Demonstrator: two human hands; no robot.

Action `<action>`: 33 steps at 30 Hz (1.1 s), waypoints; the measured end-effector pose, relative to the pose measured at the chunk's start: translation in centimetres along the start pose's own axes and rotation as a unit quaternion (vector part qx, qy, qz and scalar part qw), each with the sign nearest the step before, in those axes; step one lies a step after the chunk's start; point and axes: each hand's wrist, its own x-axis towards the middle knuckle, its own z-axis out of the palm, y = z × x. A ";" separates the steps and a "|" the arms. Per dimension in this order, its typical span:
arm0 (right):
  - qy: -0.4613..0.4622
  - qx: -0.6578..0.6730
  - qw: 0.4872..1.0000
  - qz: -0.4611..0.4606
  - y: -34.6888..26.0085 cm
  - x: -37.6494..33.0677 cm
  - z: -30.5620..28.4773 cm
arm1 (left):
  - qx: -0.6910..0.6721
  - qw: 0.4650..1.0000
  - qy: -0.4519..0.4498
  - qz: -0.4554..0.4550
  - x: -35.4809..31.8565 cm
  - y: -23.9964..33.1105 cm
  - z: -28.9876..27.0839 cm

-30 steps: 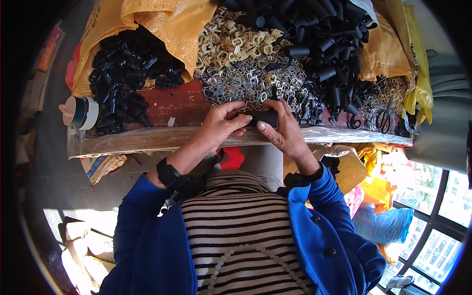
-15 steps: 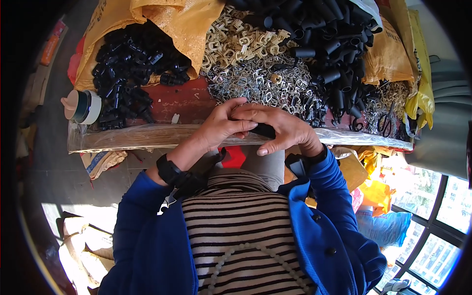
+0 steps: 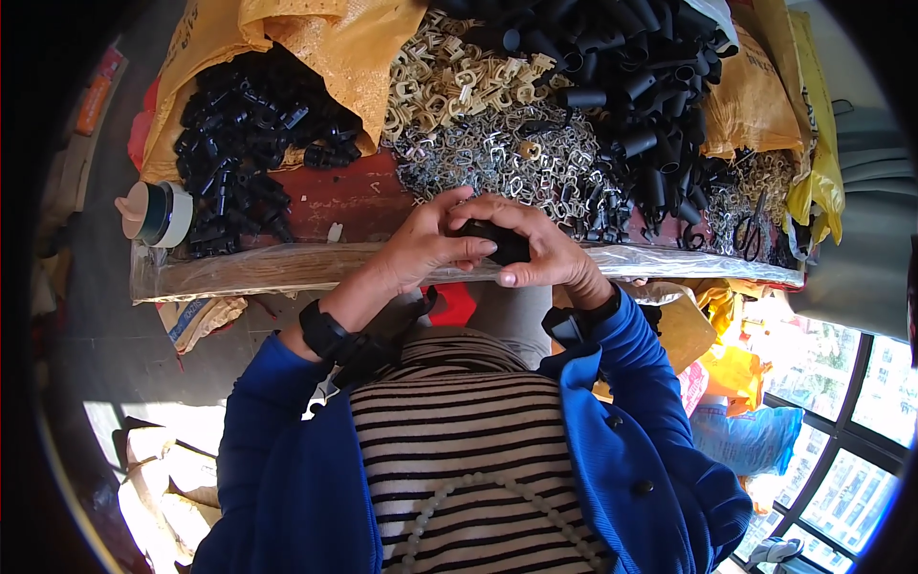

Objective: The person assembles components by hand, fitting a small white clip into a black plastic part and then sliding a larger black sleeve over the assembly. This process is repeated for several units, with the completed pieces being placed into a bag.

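Between my two hands, just above the table's front edge, is a black cylindrical part, partly covered by fingers. My left hand grips its left end, thumb across the near side. My right hand curls round it from the right, fingers over the top and thumb beneath. Just beyond my fingers lies a heap of small silvery metal clips. Behind that is a pile of cream-coloured clips. Black tubes are heaped to the right of both.
Black plastic fittings spill from an orange woven sack at the left. A lidded cup stands at the table's left corner. Scissors lie at the right beside small metal pieces. The table's front edge is wrapped in clear film.
My right hand has shifted slightly left and its thumb has drawn in toward the black part. More of the part now shows between my hands.
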 end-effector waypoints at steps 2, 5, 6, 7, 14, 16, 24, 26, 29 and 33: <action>0.023 -0.030 0.999 -0.027 0.3 -0.1 -0.2 | -0.041 0.999 -0.009 0.006 0.2 0.1 0.3; 0.068 -0.091 0.990 -0.079 1.1 -0.5 -0.4 | -0.076 0.997 -0.009 -0.010 0.1 0.5 0.4; 0.106 -0.084 0.989 -0.062 1.3 -1.0 -0.4 | -0.090 0.996 -0.002 -0.028 0.1 0.7 0.3; 0.143 -0.078 0.986 -0.046 1.5 -1.4 -0.4 | -0.103 0.994 0.004 -0.047 0.1 0.7 0.2; 0.276 -0.038 0.960 -0.040 1.4 -5.8 -3.6 | -0.090 0.995 -0.025 -0.039 1.3 0.6 0.3; 0.311 -0.001 0.949 -0.057 1.1 -7.9 -5.0 | -0.093 0.994 -0.044 -0.042 1.9 0.7 0.6; 0.533 -0.164 0.828 0.059 -1.0 -22.5 -9.6 | 0.066 0.992 0.016 0.102 0.1 2.6 -1.4; 0.550 -0.244 0.770 0.213 -0.9 -28.0 -10.0 | 0.389 0.889 0.185 0.155 -1.2 3.3 -2.9; 0.506 -0.361 0.591 0.514 -0.4 -31.6 -8.9 | 0.581 0.744 0.262 0.199 -1.8 4.8 -3.3; 0.532 -0.605 0.513 0.297 2.6 -31.9 -8.3 | 0.703 0.589 0.327 0.229 -1.2 5.6 -3.5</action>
